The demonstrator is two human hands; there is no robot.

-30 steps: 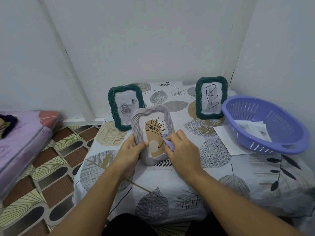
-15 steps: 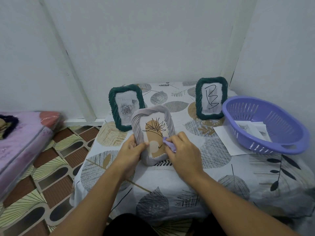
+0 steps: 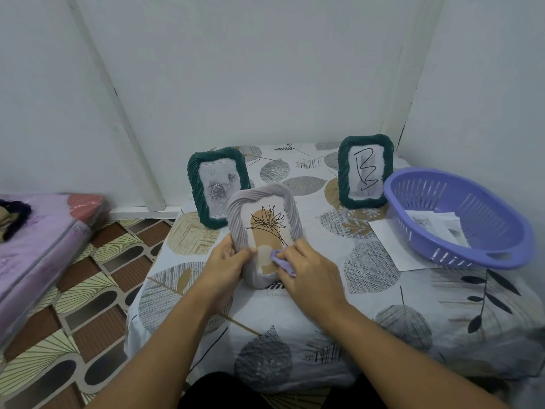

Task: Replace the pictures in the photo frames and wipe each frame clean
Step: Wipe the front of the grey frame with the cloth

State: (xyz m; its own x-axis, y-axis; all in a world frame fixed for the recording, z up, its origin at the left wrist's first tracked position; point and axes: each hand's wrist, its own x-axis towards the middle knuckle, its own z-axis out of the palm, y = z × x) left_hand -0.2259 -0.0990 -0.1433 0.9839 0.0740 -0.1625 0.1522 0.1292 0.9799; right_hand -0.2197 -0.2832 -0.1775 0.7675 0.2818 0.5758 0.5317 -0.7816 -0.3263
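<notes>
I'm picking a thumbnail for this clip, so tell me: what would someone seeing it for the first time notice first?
First, the grey frame at the table's middle: the left hand grips its edge while the right hand presses a lilac cloth on its lower glass. Behind stand two green frames, the rose one on the left and the scribble one on the right. A purple basket holding papers sits at the far right.

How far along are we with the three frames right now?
Done: all three frames hold pictures. In hand: left hand grips the grey frame while right hand rubs its glass with a purple cloth. Left: unclear whether the two green frames are wiped; loose prints remain in the basket.
</notes>
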